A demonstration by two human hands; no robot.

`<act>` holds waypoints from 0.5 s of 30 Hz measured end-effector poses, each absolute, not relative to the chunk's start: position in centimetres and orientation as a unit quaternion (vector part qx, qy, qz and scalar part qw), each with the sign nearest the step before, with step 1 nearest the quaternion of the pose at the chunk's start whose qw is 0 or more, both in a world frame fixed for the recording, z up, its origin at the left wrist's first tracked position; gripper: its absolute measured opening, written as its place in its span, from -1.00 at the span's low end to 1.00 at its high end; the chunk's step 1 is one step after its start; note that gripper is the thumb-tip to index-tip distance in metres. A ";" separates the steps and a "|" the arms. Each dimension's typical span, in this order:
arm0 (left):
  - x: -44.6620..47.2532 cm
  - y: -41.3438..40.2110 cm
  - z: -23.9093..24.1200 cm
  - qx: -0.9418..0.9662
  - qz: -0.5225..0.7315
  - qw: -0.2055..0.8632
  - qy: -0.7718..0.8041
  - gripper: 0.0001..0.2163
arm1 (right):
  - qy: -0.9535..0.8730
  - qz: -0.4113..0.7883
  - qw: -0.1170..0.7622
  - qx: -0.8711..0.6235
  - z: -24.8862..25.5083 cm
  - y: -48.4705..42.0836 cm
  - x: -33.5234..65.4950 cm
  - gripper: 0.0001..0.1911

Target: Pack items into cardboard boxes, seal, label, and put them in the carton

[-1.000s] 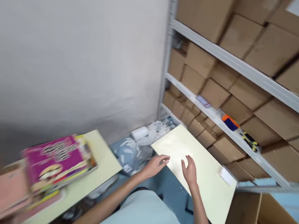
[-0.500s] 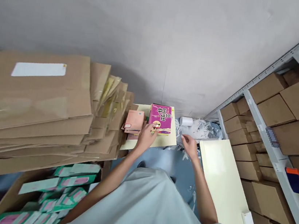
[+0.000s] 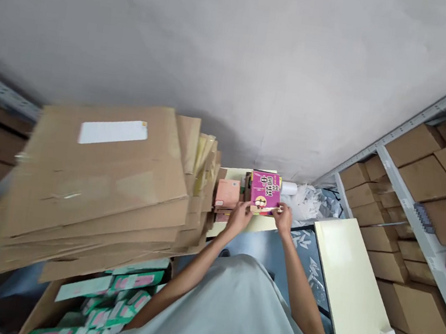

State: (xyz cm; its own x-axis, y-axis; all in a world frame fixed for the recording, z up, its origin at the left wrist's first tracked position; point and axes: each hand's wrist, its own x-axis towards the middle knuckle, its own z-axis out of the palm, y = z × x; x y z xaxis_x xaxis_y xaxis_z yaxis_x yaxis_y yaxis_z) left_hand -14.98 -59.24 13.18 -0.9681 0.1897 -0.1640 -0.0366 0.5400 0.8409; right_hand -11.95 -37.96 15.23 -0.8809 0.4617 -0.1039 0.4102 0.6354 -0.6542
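Where stacked cardboard (image 3: 107, 173) hides the left edge of the table (image 3: 259, 225), a pink book (image 3: 228, 193) lies flat. Next, the left hand (image 3: 240, 217) curls its fingers at the near left corner of a purple book (image 3: 265, 192), its cover showing bold dark characters above a cartoon figure, near the table's right edge. At its near right corner, the right hand (image 3: 283, 219) bends its fingers; whether either hand pinches it, I cannot tell.
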 end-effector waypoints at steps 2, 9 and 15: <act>-14.8 -59.2 12.9 0.035 0.479 0.116 0.869 -0.64 | -0.901 0.356 0.034 -0.246 14.6 -38.2 -11.6 -0.50; -14.7 -59.1 11.7 0.015 0.493 0.109 0.863 -0.64 | -0.909 0.333 0.034 -0.249 13.4 -38.2 -11.5 -0.49; -14.3 -59.6 11.5 0.029 0.518 0.096 0.850 -0.65 | -0.925 0.290 0.041 -0.241 14.7 -38.6 -11.3 -0.53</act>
State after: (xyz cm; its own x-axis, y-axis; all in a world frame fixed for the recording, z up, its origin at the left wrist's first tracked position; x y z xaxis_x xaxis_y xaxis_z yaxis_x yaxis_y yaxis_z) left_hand -14.32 -59.65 11.46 -0.9800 0.1480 -0.1327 -0.0501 0.4623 0.8853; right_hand -11.35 -38.65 14.65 -0.8799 0.4708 -0.0634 0.4229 0.7155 -0.5560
